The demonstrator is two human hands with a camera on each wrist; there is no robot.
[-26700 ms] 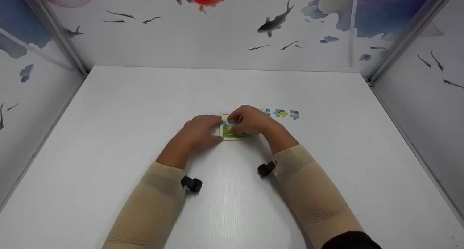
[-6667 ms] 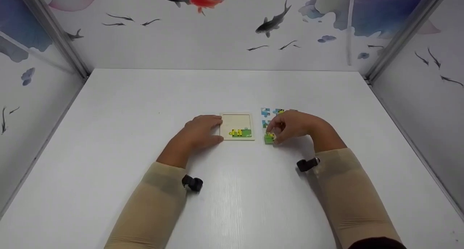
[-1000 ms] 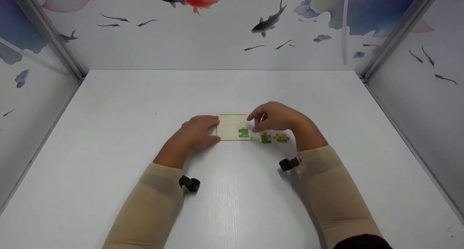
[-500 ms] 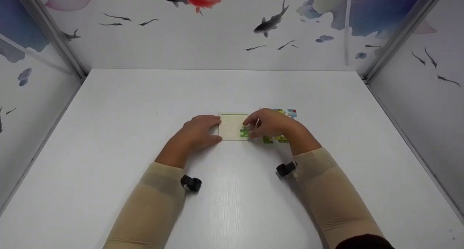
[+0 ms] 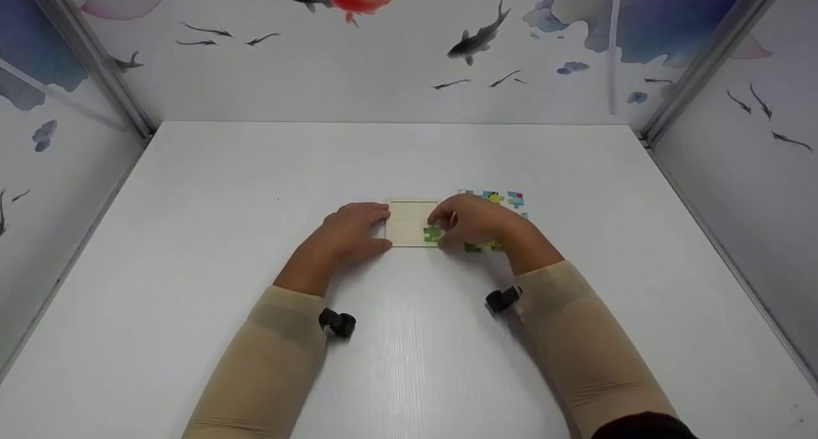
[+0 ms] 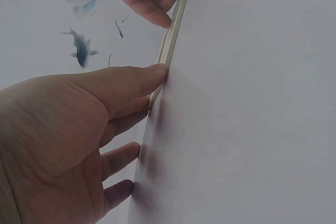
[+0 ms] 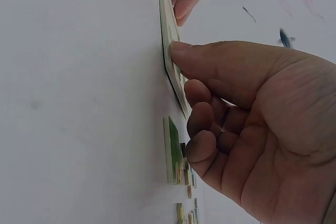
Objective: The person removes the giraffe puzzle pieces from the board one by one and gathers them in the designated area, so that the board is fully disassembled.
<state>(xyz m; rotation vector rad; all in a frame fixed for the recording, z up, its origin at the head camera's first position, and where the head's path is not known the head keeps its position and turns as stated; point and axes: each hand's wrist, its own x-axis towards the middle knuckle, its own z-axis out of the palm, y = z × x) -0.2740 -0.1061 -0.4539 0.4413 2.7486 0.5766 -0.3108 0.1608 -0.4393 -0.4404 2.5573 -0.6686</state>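
My left hand (image 5: 354, 231) rests on the table with its thumb and forefinger touching the left side of a shallow wooden puzzle board (image 5: 406, 216); in the left wrist view its fingers (image 6: 121, 160) are fairly straight and spread. In the board's lower right corner lies a green jigsaw piece (image 5: 431, 234), the only one visible there. Thumb and forefinger of my right hand (image 5: 474, 218) pinch at that piece's right side. Its other fingers (image 7: 201, 145) are curled, as the right wrist view shows, and it partly hides loose pieces behind it.
Several loose jigsaw pieces (image 5: 516, 199) lie right of the board, blue ones at the back and green ones (image 5: 472, 248) nearer me. White walls with painted fish (image 5: 478, 41) enclose the white table (image 5: 223, 190) at the back and sides.
Earlier the board held most of its pieces; now they lie to its right. In the last second my right hand has moved left onto the corner piece. My left hand stays put.
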